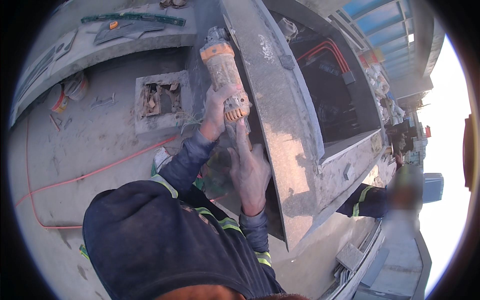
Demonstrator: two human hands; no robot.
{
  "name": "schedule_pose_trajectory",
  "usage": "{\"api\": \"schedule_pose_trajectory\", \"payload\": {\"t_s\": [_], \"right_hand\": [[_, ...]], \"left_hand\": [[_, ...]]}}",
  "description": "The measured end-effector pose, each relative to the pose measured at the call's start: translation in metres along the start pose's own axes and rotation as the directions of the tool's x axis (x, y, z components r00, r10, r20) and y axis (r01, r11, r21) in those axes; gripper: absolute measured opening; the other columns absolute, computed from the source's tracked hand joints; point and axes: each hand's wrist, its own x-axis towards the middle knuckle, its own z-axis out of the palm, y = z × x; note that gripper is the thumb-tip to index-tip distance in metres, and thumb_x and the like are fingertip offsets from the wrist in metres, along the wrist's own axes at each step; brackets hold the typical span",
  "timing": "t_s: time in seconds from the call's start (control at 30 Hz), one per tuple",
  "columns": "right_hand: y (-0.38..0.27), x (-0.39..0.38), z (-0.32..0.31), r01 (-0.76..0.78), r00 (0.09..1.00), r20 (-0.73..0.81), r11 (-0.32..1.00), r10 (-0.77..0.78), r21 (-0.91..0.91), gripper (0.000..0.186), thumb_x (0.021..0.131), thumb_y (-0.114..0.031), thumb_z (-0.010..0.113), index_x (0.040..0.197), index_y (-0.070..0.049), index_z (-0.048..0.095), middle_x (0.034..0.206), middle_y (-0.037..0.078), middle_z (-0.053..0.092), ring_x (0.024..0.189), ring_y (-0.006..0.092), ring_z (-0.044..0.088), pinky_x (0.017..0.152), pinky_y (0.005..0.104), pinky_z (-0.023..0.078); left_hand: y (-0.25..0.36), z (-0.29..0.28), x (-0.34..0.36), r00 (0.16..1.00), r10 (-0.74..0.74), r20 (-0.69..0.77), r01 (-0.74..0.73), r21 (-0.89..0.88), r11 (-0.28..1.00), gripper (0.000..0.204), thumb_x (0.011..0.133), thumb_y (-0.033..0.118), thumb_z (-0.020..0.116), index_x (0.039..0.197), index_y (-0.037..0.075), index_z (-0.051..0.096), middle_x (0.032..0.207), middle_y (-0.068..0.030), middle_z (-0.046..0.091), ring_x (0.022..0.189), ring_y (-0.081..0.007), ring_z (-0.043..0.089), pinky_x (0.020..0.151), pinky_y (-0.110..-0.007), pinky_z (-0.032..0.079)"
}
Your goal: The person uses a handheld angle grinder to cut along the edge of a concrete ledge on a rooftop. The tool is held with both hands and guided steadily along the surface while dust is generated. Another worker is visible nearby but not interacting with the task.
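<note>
A dusty orange angle grinder (225, 67) lies lengthwise against the edge of a long stone slab (287, 170), its head pointing up the picture. My left hand (216, 110) is wrapped round the grinder's body. Below it, my right hand (247, 175) holds the rear of the tool, one finger stretched up along it near the vented end and the other fingers partly curled; their exact grip is partly hidden.
A ledge (150, 40) carries a green level (132, 20). Two buckets (59, 98), a square opening with rubble (161, 97) and red cable (80, 178) are at left. Beyond the slab are red conduits (325, 44) and another person's reflective-striped sleeve (365, 200).
</note>
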Motion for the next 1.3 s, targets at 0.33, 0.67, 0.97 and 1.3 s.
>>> {"api": "schedule_pose_trajectory", "payload": {"t_s": [0.33, 0.67, 0.97, 1.3], "right_hand": [[0.000, -0.012, -0.007, -0.018, 0.999, 0.043, 0.997, 0.021, -0.070, 0.086, 0.094, -0.020, 0.081, 0.171, -0.030, 0.042, 0.082, 0.015, 0.054, 0.064, 0.0343, 0.061, 0.060, 0.0477, 0.050], [-0.002, -0.012, -0.010, -0.046, 0.997, 0.060, 0.999, 0.047, -0.029, 0.085, 0.094, -0.018, 0.081, 0.170, -0.029, 0.043, 0.081, 0.015, 0.053, 0.063, 0.0338, 0.060, 0.060, 0.0474, 0.050], [0.000, 0.009, 0.002, -0.028, 0.999, 0.035, 0.999, 0.028, -0.020, 0.086, 0.093, -0.015, 0.080, 0.170, -0.029, 0.043, 0.082, 0.016, 0.054, 0.066, 0.0356, 0.062, 0.063, 0.0477, 0.051], [-0.003, -0.009, -0.011, -0.046, 0.996, 0.078, 0.997, 0.051, -0.068, 0.086, 0.094, -0.018, 0.081, 0.170, -0.028, 0.042, 0.082, 0.016, 0.056, 0.065, 0.0351, 0.063, 0.062, 0.0476, 0.050]], "left_hand": [[-0.001, 0.006, -0.018, 0.999, -0.037, -0.028, 0.036, -0.038, 0.999, 0.037, 0.094, 0.025, 0.072, 0.118, -0.001, 0.062, 0.093, -0.0143, 0.071, 0.077, -0.0245, 0.076, 0.067, -0.036, 0.065], [0.001, 0.006, -0.019, 0.999, 0.026, 0.022, -0.027, 0.044, 0.999, 0.036, 0.097, 0.029, 0.069, 0.117, -0.001, 0.063, 0.095, -0.0125, 0.071, 0.081, -0.0233, 0.076, 0.071, -0.036, 0.065], [-0.002, -0.003, 0.009, 1.000, -0.019, -0.008, 0.019, 0.026, 0.999, 0.039, 0.095, 0.029, 0.071, 0.119, -0.002, 0.063, 0.095, -0.0130, 0.071, 0.078, -0.0221, 0.076, 0.070, -0.036, 0.065], [-0.003, 0.006, -0.010, 0.999, 0.001, -0.033, -0.002, -0.015, 1.000, 0.038, 0.093, 0.024, 0.074, 0.119, -0.001, 0.061, 0.094, -0.0135, 0.071, 0.076, -0.0231, 0.076, 0.066, -0.036, 0.066]]}}
